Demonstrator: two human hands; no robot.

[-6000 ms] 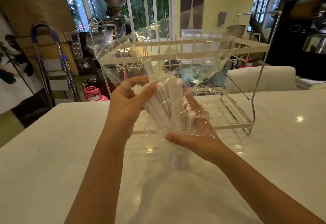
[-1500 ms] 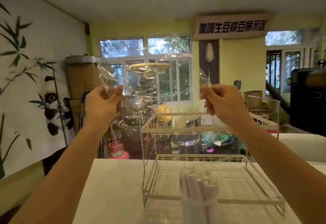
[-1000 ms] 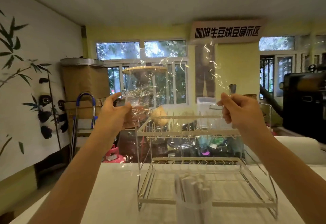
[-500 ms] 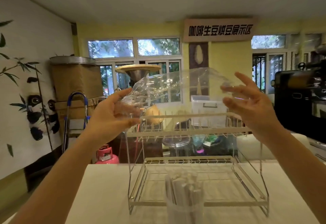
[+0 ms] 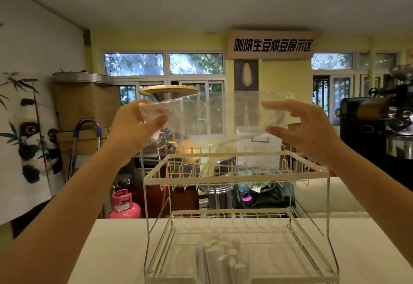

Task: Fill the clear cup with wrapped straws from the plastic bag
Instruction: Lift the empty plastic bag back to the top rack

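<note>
The clear plastic bag (image 5: 214, 118) is stretched flat in the air at chest height, with no straws visible in it. My left hand (image 5: 134, 127) pinches its left end between thumb and fingers. My right hand (image 5: 299, 127) has the bag's right end between thumb and loosely curved fingers. Below, at the bottom edge of the view, several white wrapped straws (image 5: 223, 261) stand upright in the clear cup (image 5: 202, 268), whose walls are barely visible. The cup stands on the white table (image 5: 116, 250) in front of the rack.
A white two-tier wire dish rack (image 5: 237, 169) stands on the table right behind the cup, under the bag. A pink gas canister (image 5: 124, 204) and a blue-handled step ladder (image 5: 87, 140) stand beyond the table's far left. A black roasting machine (image 5: 377, 125) is at right.
Both hands came down from head height and turned the empty bag from hanging upright to lying flat. My right hand's fingers have loosened. The cup with straws has not moved.
</note>
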